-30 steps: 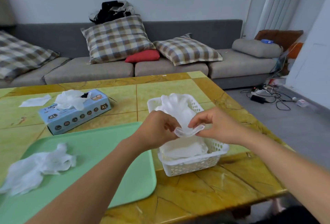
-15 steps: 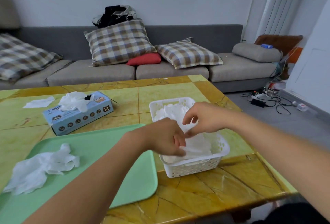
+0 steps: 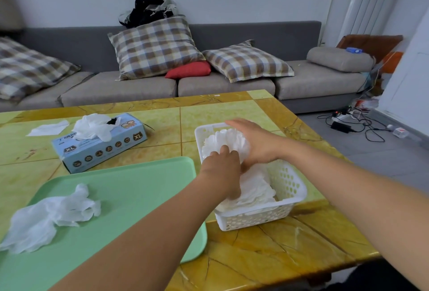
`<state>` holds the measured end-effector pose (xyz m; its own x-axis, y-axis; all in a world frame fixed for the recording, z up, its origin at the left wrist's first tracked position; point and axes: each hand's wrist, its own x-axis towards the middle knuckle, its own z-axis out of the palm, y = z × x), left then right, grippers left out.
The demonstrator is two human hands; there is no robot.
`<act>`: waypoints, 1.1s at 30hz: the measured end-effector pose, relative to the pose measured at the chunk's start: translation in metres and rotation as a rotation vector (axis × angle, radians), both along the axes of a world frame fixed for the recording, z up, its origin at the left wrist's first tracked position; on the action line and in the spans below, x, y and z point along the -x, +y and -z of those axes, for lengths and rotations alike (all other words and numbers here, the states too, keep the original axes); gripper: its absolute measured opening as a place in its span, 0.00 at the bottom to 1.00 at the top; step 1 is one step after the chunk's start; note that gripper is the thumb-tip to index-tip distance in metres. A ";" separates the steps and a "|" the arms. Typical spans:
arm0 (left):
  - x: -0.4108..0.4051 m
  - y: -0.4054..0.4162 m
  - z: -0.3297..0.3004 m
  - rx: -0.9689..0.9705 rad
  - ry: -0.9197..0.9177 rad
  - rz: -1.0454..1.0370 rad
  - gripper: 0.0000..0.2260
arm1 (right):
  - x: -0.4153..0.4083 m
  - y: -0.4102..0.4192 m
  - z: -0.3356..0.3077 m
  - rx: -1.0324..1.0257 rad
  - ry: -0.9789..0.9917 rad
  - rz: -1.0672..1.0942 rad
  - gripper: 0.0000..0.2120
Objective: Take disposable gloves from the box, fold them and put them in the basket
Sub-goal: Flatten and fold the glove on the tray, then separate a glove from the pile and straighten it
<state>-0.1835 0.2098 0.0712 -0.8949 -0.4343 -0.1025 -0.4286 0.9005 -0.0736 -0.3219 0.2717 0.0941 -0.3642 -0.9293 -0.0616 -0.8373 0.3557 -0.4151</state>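
White loose gloves (image 3: pixel 50 217) lie on your green tray (image 3: pixel 130 188), more spilling from the blue box (image 3: pixel 99 145). Your left hand (image 3: pixel 221 170) presses folded gloves (image 3: pixel 232 142) into the white basket (image 3: pixel 287 188); your right hand (image 3: pixel 255 142) rests flat, fingers straight, on them.

Grey sofa (image 3: pixel 162 86) (plaid cushions (image 3: pixel 153 47))

The left hand (image 3: pixel 224 170) and right hand (image 3: pixel 254 142) cover the middle of the white gloves (image 3: pixel 222 138) in the basket (image 3: pixel 287 188), so the fingertips are hidden. At 8 o'clock, the picture's edge cuts off the green tray (image 3: pixel 139 188). The small print on the glove box (image 3: pixel 99 146) at 10 o'clock is too blurry to read.
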 end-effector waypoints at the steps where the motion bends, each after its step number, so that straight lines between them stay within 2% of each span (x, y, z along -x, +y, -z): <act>1: -0.001 0.000 0.001 -0.001 0.009 0.010 0.29 | 0.003 0.000 -0.002 0.097 -0.016 0.034 0.56; 4: -0.006 0.003 -0.001 -0.007 -0.006 0.015 0.29 | 0.013 0.001 -0.011 0.301 0.066 0.229 0.24; 6: -0.007 0.006 -0.001 -0.005 -0.031 0.019 0.29 | 0.018 -0.001 -0.014 0.249 0.002 0.359 0.10; 7: -0.008 0.008 -0.001 0.000 -0.043 0.021 0.28 | 0.018 -0.003 -0.015 0.172 -0.032 0.387 0.07; 10: -0.009 0.012 0.003 0.033 -0.067 0.027 0.28 | 0.011 -0.011 -0.013 -0.029 -0.033 0.386 0.13; 15: -0.010 0.013 0.006 0.044 -0.090 0.040 0.33 | 0.002 -0.024 -0.016 -0.125 -0.137 0.447 0.19; 22: -0.008 0.013 0.008 0.068 -0.121 0.058 0.34 | 0.008 -0.017 -0.021 0.004 -0.444 0.502 0.08; 24: -0.008 0.013 0.008 0.066 -0.127 0.060 0.34 | 0.009 -0.016 -0.019 0.030 -0.546 0.504 0.08; 27: -0.007 0.012 0.009 0.064 -0.139 0.067 0.35 | 0.010 -0.016 -0.014 0.031 -0.598 0.524 0.11; 29: -0.006 0.012 0.009 0.067 -0.154 0.076 0.36 | 0.012 -0.019 -0.010 0.153 -0.573 0.532 0.12; 31: -0.006 0.011 0.010 0.068 -0.165 0.082 0.36 | 0.016 -0.021 -0.010 0.278 -0.384 0.471 0.15; 33: -0.005 0.010 0.010 0.065 -0.164 0.078 0.36 | 0.017 -0.017 -0.020 0.199 -0.157 0.336 0.20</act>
